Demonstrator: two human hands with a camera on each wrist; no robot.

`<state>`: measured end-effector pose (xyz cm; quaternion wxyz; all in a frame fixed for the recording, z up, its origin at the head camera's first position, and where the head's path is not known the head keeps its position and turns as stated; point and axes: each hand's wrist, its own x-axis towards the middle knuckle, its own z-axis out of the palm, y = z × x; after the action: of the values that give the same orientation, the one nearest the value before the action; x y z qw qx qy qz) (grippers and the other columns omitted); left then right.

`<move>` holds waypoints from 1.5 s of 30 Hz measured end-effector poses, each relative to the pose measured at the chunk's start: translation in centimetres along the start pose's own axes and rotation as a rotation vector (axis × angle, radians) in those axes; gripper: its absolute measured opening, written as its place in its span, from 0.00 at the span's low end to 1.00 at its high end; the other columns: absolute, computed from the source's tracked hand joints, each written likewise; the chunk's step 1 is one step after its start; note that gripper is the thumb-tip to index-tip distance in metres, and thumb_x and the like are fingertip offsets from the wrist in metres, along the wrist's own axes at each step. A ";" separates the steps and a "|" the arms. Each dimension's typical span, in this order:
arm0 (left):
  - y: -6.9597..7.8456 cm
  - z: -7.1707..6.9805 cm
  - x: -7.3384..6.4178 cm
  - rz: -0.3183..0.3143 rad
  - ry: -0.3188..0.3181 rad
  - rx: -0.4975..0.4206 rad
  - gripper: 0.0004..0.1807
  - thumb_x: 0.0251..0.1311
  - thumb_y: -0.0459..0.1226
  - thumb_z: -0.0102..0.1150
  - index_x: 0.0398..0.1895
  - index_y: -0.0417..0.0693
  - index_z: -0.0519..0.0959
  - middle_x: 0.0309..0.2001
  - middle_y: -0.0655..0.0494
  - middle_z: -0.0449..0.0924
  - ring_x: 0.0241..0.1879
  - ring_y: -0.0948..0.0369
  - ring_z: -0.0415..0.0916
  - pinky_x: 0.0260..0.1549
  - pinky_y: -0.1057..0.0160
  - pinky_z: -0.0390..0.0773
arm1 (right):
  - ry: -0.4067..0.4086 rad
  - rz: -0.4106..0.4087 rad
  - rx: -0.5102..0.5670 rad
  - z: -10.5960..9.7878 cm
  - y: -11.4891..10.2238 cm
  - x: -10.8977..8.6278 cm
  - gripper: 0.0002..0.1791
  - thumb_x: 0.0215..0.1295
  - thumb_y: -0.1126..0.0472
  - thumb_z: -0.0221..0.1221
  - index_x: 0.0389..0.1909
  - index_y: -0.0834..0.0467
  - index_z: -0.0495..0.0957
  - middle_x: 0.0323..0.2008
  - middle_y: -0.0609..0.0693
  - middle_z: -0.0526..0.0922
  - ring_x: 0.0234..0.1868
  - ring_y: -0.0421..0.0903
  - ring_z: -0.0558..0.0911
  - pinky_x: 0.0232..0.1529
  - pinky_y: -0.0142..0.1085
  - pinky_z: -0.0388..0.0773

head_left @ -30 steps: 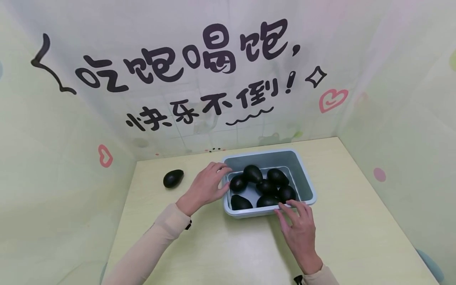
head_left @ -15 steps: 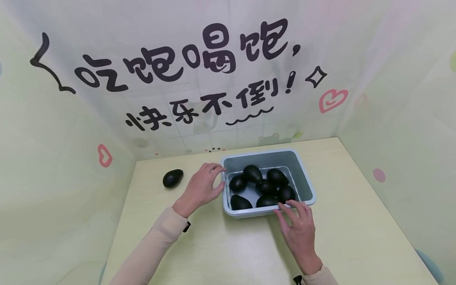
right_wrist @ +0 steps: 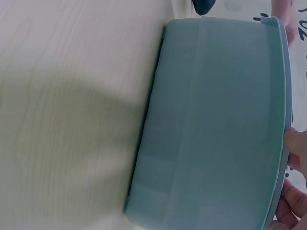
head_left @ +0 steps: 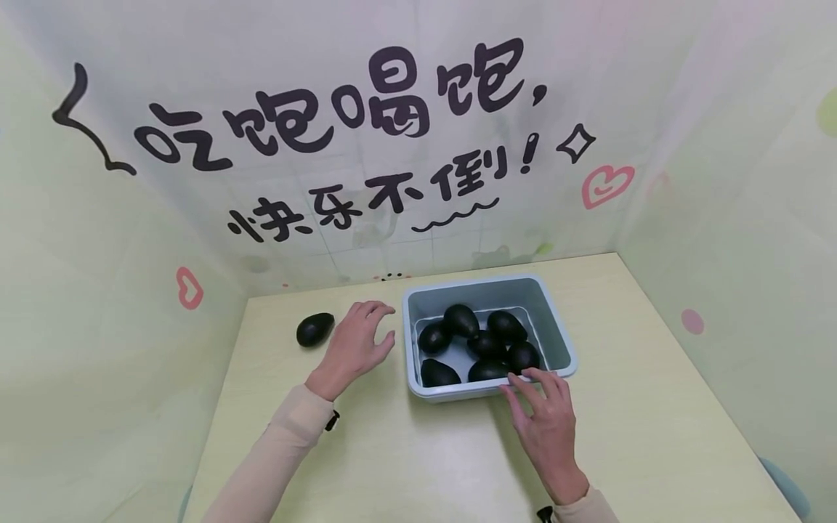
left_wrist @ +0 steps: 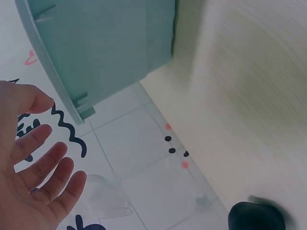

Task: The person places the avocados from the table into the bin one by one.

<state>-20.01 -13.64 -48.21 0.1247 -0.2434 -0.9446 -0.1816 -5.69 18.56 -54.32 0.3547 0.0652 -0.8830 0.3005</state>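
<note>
A pale blue-grey plastic bin (head_left: pixel 451 392) stands on the table with several dark, glossy avocados (head_left: pixel 487 344) inside. One more avocado (head_left: pixel 315 330) lies alone on the tabletop to the left. Between that fruit and the bin is my left hand (head_left: pixel 353 347), fingers relaxed and nothing held; its palm and parted fingers show in the left wrist view. My right hand (head_left: pixel 548 428) pinches the bin's near rim toward the right corner. In the right wrist view the thumb (right_wrist: pixel 295 141) lies against the outer side of the rim, other fingers partly hidden beyond it.
The pale wooden table (head_left: pixel 418 465) is enclosed by printed fabric walls (head_left: pixel 732 240) on the left, back and right. Large dark lettering (head_left: pixel 399 94) covers the back wall. The bin stands close to the table's back edge.
My left hand has come off the bin's left rim and moved left, closer to the lone avocado. The right hand keeps its place on the near rim.
</note>
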 end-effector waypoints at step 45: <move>-8.4 1.6 -3.2 -0.320 -0.067 0.037 0.24 0.68 0.41 0.63 0.63 0.39 0.81 0.66 0.35 0.78 0.66 0.35 0.72 0.63 0.36 0.76 | 0.002 0.007 0.008 -0.1 -0.3 0.1 0.16 0.51 0.65 0.79 0.43 0.60 0.92 0.46 0.58 0.86 0.49 0.61 0.80 0.78 0.43 0.67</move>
<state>-21.76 -21.17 -53.04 0.0673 -0.0936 -0.9780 -0.1736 -5.56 18.43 -54.07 0.3541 0.0631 -0.8817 0.3055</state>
